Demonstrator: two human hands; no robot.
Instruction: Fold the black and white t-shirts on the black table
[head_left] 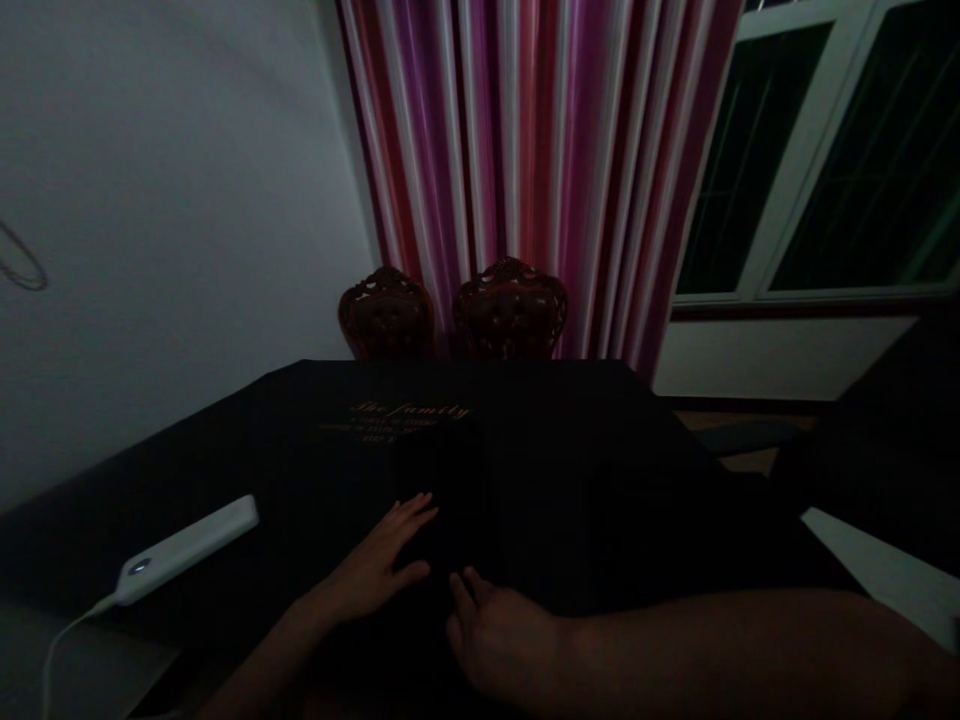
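Note:
My left hand (379,560) lies flat with its fingers spread on a black tablecloth (525,430). My right hand (495,635) rests close by on the same cloth, its fingers slightly curled and nothing visible in them. Just beyond the two hands is a darker, roughly rectangular patch (442,490), too dim to identify. Gold lettering (397,420) is printed on the cloth farther away. To the left of my left hand lies a long white device (184,550) with a small lit spot and a white cable (67,645).
Two carved dark wood chair backs (386,315) stand beyond the table's far edge, before a striped pink and purple curtain (510,130). A white wall (165,220) rises on the left, and a white-framed window (810,160) is on the right.

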